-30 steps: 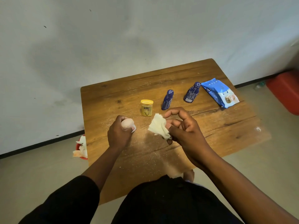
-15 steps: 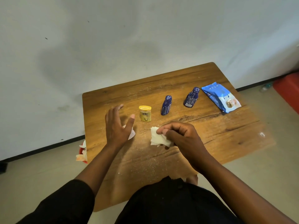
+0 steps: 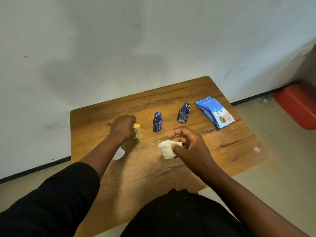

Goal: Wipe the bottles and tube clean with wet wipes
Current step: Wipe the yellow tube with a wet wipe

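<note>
Left hand (image 3: 123, 127) grips yellow-lidded jar (image 3: 137, 131) upright on desk (image 3: 222, 151). Right hand (image 3: 189, 147) pinches crumpled wet wipe (image 3: 166, 148). 2 blue bottles (image 3: 157, 121) (image 3: 183, 113) stand between, beyond both hands.

Soft even light, faint shadows, wide-angle bowing

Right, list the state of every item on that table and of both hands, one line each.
yellow-lidded jar: upright, lid on, gripped by left hand
two blue bottles: upright, capped, untouched
white tube: lying flat, partly hidden under the left forearm
wet wipe: crumpled, pinched by right hand
wipes pack: lying flat, whether sealed is unclear
</note>
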A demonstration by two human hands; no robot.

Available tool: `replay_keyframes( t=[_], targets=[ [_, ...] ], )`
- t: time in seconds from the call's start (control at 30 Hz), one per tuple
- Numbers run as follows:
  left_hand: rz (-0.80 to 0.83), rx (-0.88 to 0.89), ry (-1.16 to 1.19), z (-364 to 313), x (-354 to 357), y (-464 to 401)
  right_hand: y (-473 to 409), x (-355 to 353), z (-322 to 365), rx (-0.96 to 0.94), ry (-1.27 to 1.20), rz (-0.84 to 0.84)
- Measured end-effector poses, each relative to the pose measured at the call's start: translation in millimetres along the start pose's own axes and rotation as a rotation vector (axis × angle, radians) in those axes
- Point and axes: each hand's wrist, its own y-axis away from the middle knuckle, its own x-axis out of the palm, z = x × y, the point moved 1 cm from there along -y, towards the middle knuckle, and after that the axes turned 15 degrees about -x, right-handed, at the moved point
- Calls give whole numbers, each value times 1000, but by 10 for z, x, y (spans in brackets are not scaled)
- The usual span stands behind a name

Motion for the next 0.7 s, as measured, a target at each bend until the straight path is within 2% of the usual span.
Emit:
replay_keyframes(
  t=[0.13,0.2,0.33,0.43,0.53,0.7],
  targets=[
    [-4,-48,62,19,-34,78,-26,-155,-37,8,33,6],
    [3,-86,171,23,-140,192,-54,-220,-51,1,56,13],
    [10,-158,672,-27,-503,665,-101,-331,-31,-6,9,-5],
    [-166,-190,933,-142,-709,1053,-112,-362,30,-25,-98,-22],
    [-271,-159,1122,-277,-811,1294,-124,-344,109,-60,-173,0],
    [-237,29,1352,-465,-917,1624,-194,-317,307,-127,-284,47]
  ],
)
